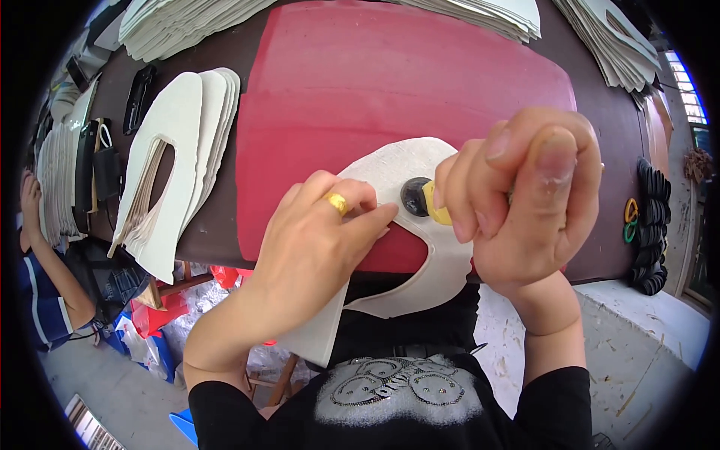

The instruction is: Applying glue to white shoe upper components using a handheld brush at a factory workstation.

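White cut-out piece (405,176), flat and horseshoe-shaped with a curved notch, lies on the red mat (390,82), its lower end hanging over the table edge toward us. Our left hand (311,247), fingers pressed together, pins it down. Our right hand (525,199) is curled tight around a yellow tool (437,208) whose black round head (415,196) rests on the piece

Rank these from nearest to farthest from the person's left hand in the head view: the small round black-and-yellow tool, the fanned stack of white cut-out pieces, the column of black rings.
1. The small round black-and-yellow tool, just past the left hand's fingertips.
2. The fanned stack of white cut-out pieces, on the table's left.
3. The column of black rings, at the far right edge.
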Available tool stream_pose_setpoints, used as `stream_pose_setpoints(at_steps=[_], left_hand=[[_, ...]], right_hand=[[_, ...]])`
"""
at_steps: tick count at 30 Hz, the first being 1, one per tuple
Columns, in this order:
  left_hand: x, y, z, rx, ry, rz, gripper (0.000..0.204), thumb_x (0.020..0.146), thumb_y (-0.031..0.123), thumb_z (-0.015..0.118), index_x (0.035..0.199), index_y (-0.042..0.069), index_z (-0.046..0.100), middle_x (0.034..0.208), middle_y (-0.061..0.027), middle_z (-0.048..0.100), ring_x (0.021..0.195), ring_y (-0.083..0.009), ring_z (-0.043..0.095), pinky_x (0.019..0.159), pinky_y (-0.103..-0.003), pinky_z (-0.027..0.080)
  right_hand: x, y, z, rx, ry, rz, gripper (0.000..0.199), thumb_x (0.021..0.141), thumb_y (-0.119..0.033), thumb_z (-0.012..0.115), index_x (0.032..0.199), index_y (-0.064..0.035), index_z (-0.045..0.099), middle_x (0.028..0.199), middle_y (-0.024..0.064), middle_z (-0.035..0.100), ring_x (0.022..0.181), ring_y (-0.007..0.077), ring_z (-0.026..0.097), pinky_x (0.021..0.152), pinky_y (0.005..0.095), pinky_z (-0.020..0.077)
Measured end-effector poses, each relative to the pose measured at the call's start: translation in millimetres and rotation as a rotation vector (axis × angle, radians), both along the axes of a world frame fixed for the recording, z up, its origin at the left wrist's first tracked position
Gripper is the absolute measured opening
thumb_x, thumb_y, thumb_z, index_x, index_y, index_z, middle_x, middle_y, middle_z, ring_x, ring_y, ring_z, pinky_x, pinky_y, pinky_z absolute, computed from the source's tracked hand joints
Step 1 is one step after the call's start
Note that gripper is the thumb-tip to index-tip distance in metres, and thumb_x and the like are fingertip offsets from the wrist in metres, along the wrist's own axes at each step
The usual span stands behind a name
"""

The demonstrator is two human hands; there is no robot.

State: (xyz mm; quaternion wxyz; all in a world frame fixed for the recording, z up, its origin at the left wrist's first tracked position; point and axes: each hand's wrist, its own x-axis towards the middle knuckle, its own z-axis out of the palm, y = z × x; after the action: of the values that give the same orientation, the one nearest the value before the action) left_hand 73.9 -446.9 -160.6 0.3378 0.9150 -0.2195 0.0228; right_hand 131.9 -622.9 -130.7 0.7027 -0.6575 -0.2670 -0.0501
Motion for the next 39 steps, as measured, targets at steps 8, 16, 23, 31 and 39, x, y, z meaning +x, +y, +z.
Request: stream_pose_setpoints(at_steps=[8,16,23,31,39], left_hand=[[10.2,-3.0,-0.9,0.009,0.112,-0.043,0.011,0.081,0.006,0.068,0.092,0.009,0.067,0.091,-0.0001,0.057,0.078,-0.0171,0.048,0.073,-0.030,0.042],[9.9,-3.6,-7.8,-0.102,0.110,0.037,0.005,0.079,0.006,0.069,0.079,0.008,0.065,0.086,-0.0003,0.057,0.073,-0.0170,0.051,0.063,-0.028,0.042],[15.1,-15.2,-11.6,-0.123,0.088,0.168,0.006,0.078,0.004,0.068,0.076,0.008,0.063,0.080,0.0003,0.058,0.065,-0.0162,0.052,0.056,-0.027,0.041],[10.1,-8.0,-20.3,-0.241,0.095,0.285,0.008,0.080,0.004,0.065,0.087,0.006,0.061,0.075,-0.0012,0.058,0.060,-0.0160,0.050,0.055,-0.027,0.040],[9.1,2.2,1.9,-0.365,0.372,0.316,0.017,0.084,0.004,0.061,0.101,0.006,0.061,0.088,-0.0051,0.063,0.067,-0.0186,0.054,0.061,-0.029,0.044]], right_hand=[[1.6,-5.7,0.3,-0.033,-0.013,-0.045,0.031,0.107,-0.034,0.031,0.096,-0.0089,0.046,0.049,-0.0034,0.031,0.040,0.0078,0.032,0.044,0.0230,0.0357],[0.8,-5.5,1.8,-0.011,-0.005,-0.093,0.030,0.107,-0.032,0.032,0.096,-0.0090,0.046,0.049,-0.0032,0.031,0.040,0.0076,0.032,0.043,0.0232,0.0349],[0.7,-3.4,-0.1,0.071,0.024,-0.076,0.028,0.107,-0.031,0.033,0.095,-0.0089,0.046,0.049,-0.0031,0.032,0.040,0.0080,0.031,0.043,0.0233,0.0350],[-5.2,11.5,4.2,0.010,0.057,-0.065,0.025,0.106,-0.026,0.034,0.095,-0.0083,0.048,0.054,-0.0018,0.040,0.041,0.0091,0.035,0.043,0.0235,0.0347],[-5.1,5.9,10.3,-0.087,0.018,-0.007,0.023,0.106,-0.025,0.037,0.101,-0.0072,0.051,0.058,-0.0018,0.044,0.042,0.0089,0.036,0.046,0.0243,0.0354]])
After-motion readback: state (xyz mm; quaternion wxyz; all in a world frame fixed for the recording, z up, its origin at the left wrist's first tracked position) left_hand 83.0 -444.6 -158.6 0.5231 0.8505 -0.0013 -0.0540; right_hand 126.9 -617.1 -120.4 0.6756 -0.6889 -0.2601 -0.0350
